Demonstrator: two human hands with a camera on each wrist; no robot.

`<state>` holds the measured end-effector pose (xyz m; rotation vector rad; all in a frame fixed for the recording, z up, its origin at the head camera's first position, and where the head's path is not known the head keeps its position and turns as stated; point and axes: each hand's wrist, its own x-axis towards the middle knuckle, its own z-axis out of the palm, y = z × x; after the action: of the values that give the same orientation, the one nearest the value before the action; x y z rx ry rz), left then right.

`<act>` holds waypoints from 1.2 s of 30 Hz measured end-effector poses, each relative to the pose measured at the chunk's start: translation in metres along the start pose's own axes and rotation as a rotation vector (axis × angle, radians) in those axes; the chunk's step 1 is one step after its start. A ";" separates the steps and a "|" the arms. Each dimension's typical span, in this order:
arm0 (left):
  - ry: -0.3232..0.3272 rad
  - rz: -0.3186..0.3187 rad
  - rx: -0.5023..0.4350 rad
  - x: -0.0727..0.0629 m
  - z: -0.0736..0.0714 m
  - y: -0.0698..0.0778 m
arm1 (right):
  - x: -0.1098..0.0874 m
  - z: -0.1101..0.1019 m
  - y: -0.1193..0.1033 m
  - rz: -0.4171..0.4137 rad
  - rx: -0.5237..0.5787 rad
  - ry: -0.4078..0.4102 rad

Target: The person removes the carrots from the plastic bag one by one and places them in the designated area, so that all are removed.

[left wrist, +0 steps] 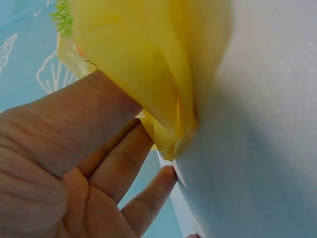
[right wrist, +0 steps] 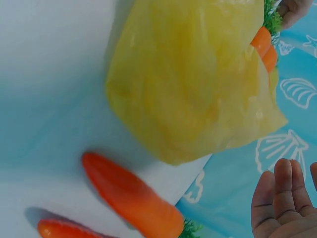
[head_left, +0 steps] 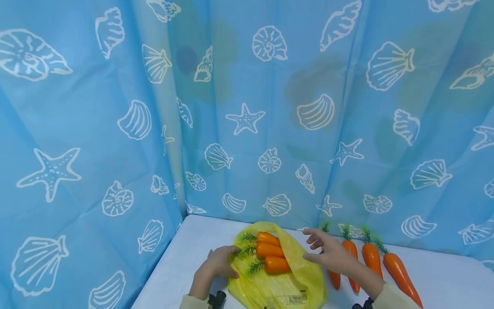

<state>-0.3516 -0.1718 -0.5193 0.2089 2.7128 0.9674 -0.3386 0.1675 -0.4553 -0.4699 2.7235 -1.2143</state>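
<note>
A yellow plastic bag (head_left: 247, 294) lies on the white table, its mouth toward the far left. Inside the opening sit three orange carrots (head_left: 269, 250), side by side with green leafy tops (head_left: 247, 251) pointing left. My left hand (head_left: 221, 262) pinches the bag's left edge; in the left wrist view the thumb (left wrist: 74, 119) lies on one side of the yellow film and the fingers on the other. Over the right side, my right hand (head_left: 333, 255) hovers beside the bag with fingers spread and nothing in them. In the right wrist view its fingers (right wrist: 283, 183) show apart from the bag.
Several loose carrots (head_left: 401, 274) lie in a row on the table to the right of the bag, the nearest partly behind my right hand. A blue curtain with white shell prints (head_left: 270, 128) hangs behind and to the left of the white table (head_left: 166, 279).
</note>
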 end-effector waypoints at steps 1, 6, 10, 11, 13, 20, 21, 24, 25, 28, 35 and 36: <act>-0.002 0.000 0.002 0.000 0.001 0.000 | 0.000 0.002 0.000 -0.008 0.010 -0.011; 0.000 0.007 0.009 -0.003 0.003 0.002 | 0.001 0.009 -0.005 -0.057 0.008 -0.024; 0.008 0.000 0.013 -0.003 0.003 0.004 | 0.004 0.016 -0.010 -0.085 0.006 -0.029; 0.007 -0.002 0.017 -0.003 0.002 0.003 | 0.005 0.017 -0.011 -0.089 0.008 -0.034; 0.004 -0.008 0.019 -0.003 0.002 0.003 | 0.006 0.019 -0.012 -0.093 0.028 -0.053; 0.006 0.007 0.016 -0.003 0.000 0.000 | 0.010 0.023 -0.017 -0.109 0.028 -0.056; 0.006 0.010 0.016 -0.002 0.000 0.000 | 0.010 0.023 -0.018 -0.110 0.022 -0.054; 0.007 0.012 0.011 -0.001 -0.001 0.000 | 0.011 0.024 -0.020 -0.105 0.012 -0.047; 0.008 0.009 0.007 -0.001 -0.001 0.000 | 0.011 0.024 -0.020 -0.103 0.014 -0.044; 0.011 0.003 0.005 -0.001 -0.002 0.001 | 0.013 0.025 -0.023 -0.100 0.024 -0.037; 0.008 0.001 -0.003 0.000 -0.002 0.001 | 0.014 0.030 -0.027 -0.117 0.068 -0.076; 0.007 0.004 0.000 -0.001 -0.001 0.001 | 0.014 0.031 -0.028 -0.118 0.076 -0.083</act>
<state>-0.3513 -0.1719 -0.5174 0.2119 2.7194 0.9710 -0.3384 0.1236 -0.4548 -0.6650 2.6034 -1.2898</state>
